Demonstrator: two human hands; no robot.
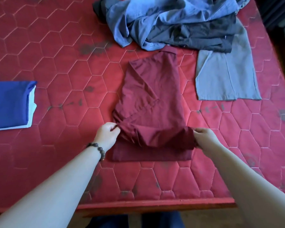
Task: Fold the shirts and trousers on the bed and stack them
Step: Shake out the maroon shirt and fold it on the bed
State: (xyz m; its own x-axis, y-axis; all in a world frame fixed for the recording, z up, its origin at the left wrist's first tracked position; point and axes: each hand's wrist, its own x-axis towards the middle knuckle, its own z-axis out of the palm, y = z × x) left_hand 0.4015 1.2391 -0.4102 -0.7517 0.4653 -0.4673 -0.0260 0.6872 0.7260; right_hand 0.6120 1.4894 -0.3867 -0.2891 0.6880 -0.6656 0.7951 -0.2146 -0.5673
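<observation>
a person's left hand (107, 134) and right hand (204, 137) each pinch a side of the maroon shirt (152, 102) at mid-bed (56, 66), both grips closed on the cloth, lifting a fold near its lower end. the step looks like the final crosswise fold; next, carry that edge toward the collar. the shirt's long axis runs away from the person, collar far. a folded stack (8, 104) waits left; an unfolded pile (179, 25) lies beyond.
</observation>
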